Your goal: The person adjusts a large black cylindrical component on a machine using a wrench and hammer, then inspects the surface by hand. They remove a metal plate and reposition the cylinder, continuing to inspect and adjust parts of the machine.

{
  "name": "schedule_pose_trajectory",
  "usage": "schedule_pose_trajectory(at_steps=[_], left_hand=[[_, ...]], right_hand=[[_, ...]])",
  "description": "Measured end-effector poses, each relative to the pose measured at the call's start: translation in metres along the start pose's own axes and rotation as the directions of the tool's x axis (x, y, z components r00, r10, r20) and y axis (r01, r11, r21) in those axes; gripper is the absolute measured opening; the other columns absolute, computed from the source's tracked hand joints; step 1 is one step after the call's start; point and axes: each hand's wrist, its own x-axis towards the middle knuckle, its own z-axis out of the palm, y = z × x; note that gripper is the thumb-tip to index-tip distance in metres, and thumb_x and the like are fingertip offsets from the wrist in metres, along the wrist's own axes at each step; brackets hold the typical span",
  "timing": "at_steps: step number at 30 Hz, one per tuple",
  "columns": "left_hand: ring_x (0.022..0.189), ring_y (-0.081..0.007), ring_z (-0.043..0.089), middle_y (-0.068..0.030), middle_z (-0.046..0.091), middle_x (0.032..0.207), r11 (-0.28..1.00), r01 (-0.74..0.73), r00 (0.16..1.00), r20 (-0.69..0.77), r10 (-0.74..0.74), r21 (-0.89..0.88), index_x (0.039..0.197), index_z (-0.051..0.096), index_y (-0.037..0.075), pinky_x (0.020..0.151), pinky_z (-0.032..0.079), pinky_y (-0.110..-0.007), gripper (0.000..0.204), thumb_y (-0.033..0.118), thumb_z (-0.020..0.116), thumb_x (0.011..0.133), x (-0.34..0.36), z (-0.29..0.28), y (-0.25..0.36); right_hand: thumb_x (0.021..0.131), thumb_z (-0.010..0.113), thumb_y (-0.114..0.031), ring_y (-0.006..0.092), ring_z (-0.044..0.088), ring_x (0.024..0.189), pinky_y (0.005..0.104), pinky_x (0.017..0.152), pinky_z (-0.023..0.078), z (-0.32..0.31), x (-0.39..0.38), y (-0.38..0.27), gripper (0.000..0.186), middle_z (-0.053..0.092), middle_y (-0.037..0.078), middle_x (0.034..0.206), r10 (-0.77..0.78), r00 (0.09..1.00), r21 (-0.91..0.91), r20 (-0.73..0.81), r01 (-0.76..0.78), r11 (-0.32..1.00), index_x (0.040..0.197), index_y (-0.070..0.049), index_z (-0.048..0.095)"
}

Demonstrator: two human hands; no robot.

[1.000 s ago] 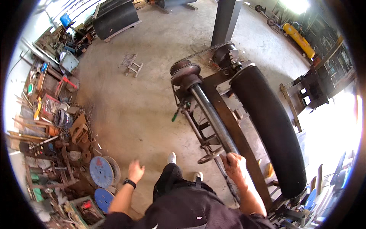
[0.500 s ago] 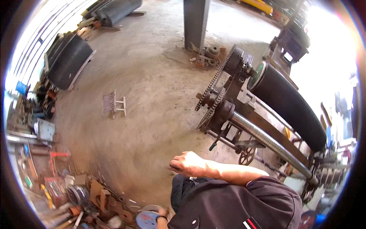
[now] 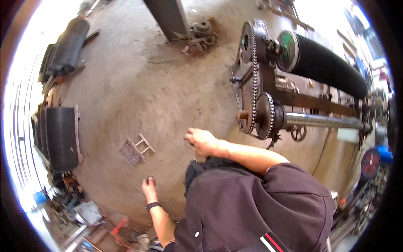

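Observation:
My left hand [image 3: 149, 190], with a dark band at the wrist, hangs above the concrete floor. Its fingers are curled in around a dark patch, too small and blurred to name. My right hand [image 3: 203, 142] is held in front of my body, its fingers bent inward and dark at the tips. What it holds, if anything, is hidden. Neither hand touches the things around it. Nearest to the left hand is a small low stool [image 3: 145, 145] with a slatted or woven top, on the floor ahead. To the right of my right hand stands a roller machine with a chain drive [image 3: 255, 80].
The machine carries a black roller [image 3: 329, 63] and a shiny metal shaft [image 3: 323, 120]. Large dark rollers [image 3: 62, 138] lie at the left. A grey post [image 3: 168, 19] stands ahead, metal parts [image 3: 202, 35] at its foot. Scrap and tools [image 3: 90, 213] crowd the lower left.
My view has turned and shifted, so the stool is nearer and the machine sits higher at right. My left hand, earlier low beside a blue disc, is now forward over the floor. The disc is out of sight.

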Motion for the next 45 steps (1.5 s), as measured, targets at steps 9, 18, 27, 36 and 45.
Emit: schedule_pose_trajectory(at_steps=[9, 18, 27, 36, 45], left_hand=[[0.097, -0.0318, 0.071, -0.0201, 0.074, 0.099, 0.451, -0.270, 0.764, 0.474, -0.437, 0.851, 0.103, 0.074, -0.003, 0.082, 0.056, -0.042, 0.032, 0.026, 0.066, 0.094, 0.143, -0.019, 0.039], [0.065, -0.0248, 0.064, -0.0147, 0.069, 0.072, 0.459, -0.564, 0.801, 0.590, 0.102, 0.686, 0.088, 0.071, -0.006, 0.063, 0.052, -0.044, 0.030, 0.023, 0.065, 0.094, 0.530, 0.138, 0.379], [0.101, -0.0275, 0.070, -0.0155, 0.072, 0.110, 0.315, -0.918, 0.330, 0.902, 0.277, 0.239, 0.123, 0.068, 0.001, 0.093, 0.055, -0.038, 0.029, 0.009, 0.065, 0.094, 0.437, 0.334, 0.567], [0.109, -0.0401, 0.070, -0.0240, 0.073, 0.111, -0.087, -0.731, 0.632, 0.624, -0.459, 0.677, 0.120, 0.072, 0.003, 0.092, 0.056, -0.046, 0.041, 0.036, 0.066, 0.095, 0.661, 0.257, 0.380], [0.094, -0.0233, 0.073, -0.0171, 0.074, 0.107, 0.477, -0.408, 0.601, 0.623, -0.501, 0.778, 0.125, 0.065, -0.007, 0.086, 0.058, -0.034, 0.037, 0.023, 0.063, 0.103, 0.733, 0.369, 0.421]], right_hand=[[0.093, 0.075, -0.028, 0.0186, 0.067, 0.082, 0.0352, 0.077, 0.056, -0.010, 0.010, 0.078, 0.048, 0.073, 0.013, 0.100, 0.965, 0.262, 0.970, -0.015, -0.231, 0.078, 0.122, 0.009, 0.068], [0.094, 0.076, -0.034, 0.0191, 0.067, 0.078, 0.0353, 0.067, 0.058, 0.027, 0.071, 0.175, 0.038, 0.068, 0.009, 0.097, 0.990, -0.047, 0.917, 0.135, 0.384, -0.107, 0.112, -0.003, 0.066], [0.085, 0.086, -0.040, 0.0204, 0.065, 0.078, 0.0359, 0.070, 0.058, 0.040, 0.195, 0.410, 0.052, 0.065, 0.007, 0.094, 0.977, -0.125, 0.802, 0.172, 0.593, -0.065, 0.115, -0.002, 0.066], [0.081, 0.089, -0.035, 0.0271, 0.066, 0.101, 0.0442, 0.089, 0.056, 0.028, 0.187, 0.548, 0.042, 0.068, 0.008, 0.099, 0.982, -0.128, 0.306, 0.141, 0.949, 0.080, 0.104, -0.009, 0.066], [0.081, 0.076, -0.019, 0.0184, 0.063, 0.062, 0.0392, 0.054, 0.050, 0.032, 0.174, 0.570, 0.015, 0.064, 0.006, 0.074, 0.807, -0.511, 0.772, 0.295, 0.626, 0.114, 0.085, -0.010, 0.064]])
